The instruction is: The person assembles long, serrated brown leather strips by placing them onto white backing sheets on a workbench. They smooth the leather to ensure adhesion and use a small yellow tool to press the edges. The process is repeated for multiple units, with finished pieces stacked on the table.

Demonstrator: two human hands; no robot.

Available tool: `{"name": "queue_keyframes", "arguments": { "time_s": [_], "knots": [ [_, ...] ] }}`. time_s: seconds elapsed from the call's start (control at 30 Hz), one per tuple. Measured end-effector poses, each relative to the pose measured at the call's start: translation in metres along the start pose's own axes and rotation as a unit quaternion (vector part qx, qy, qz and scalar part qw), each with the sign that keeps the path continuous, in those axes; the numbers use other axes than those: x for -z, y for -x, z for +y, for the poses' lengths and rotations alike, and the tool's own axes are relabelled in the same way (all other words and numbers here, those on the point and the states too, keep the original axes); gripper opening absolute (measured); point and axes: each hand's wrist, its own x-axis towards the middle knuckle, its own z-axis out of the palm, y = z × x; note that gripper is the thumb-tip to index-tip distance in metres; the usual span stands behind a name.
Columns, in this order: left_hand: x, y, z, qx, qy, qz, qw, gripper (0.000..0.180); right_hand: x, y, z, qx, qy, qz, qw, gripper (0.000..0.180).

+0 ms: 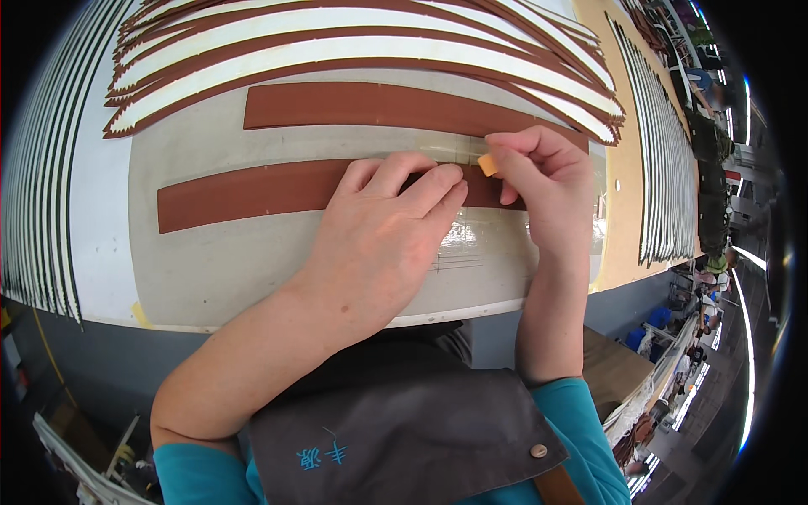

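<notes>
Across the work surface lies a brown leather-like strip, roughly parallel to the table's near edge. My left hand holds it down with bent fingers near its middle. Something dark shows between those fingers, too hidden to name. To the right, my right hand pinches a small orange-yellow block between thumb and forefinger, over the strip's far edge. That hand partly covers the strip's right end. A second brown strip lies just beyond, its right end reaching behind my right hand.
Curved brown-and-white strips with notched ends are piled at the far side. Rows of dark-edged strips lie at the left, with more dark-edged strips at the right. Clear tape covers part of the grey board.
</notes>
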Motion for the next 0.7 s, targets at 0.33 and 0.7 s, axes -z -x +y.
{"name": "queue_keyframes", "arguments": {
  "time_s": [0.33, 0.7],
  "knots": [
    [0.0, 0.0, -0.003, 0.004, 0.014, -0.01, 1.0, 0.044, 0.002, 0.035, 0.026, 0.056, 0.023, 0.015, 0.998, 0.006],
    [0.0, -0.001, -0.004, -0.003, 0.02, -0.01, 1.0, 0.045, -0.004, 0.035, 0.023, 0.062, 0.047, 0.008, 0.997, 0.005]
  ]
}}
